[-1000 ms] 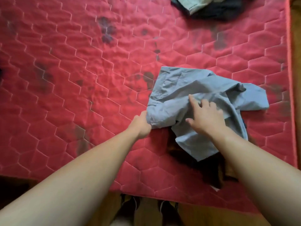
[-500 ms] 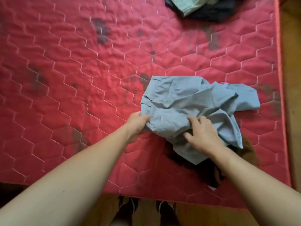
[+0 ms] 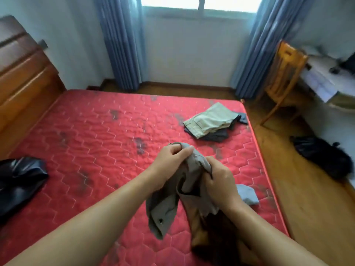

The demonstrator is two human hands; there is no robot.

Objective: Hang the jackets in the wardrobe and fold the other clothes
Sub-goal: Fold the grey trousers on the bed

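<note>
I hold a grey-brown garment (image 3: 165, 206) with a small button above the red mattress (image 3: 92, 150). My left hand (image 3: 171, 160) grips its upper edge. My right hand (image 3: 221, 181) grips the cloth just to the right. The garment hangs down between my forearms. Behind my right wrist lies a light blue garment (image 3: 247, 194), mostly hidden. Beneath my right forearm sits a dark brown heap of clothes (image 3: 211, 233). Folded beige trousers (image 3: 209, 120) rest on dark folded clothes at the mattress's far right.
A shiny black jacket (image 3: 19, 181) lies at the mattress's left edge. A wooden headboard (image 3: 21, 73) stands at the left. On the wooden floor at the right sits a black bag (image 3: 322, 158). Beyond it are a wooden chair (image 3: 284, 73) and a desk (image 3: 330, 83).
The view has tipped up from the mattress to the room. My hands have left the light blue garment on the mattress and now hold a grey-brown one in the air.
</note>
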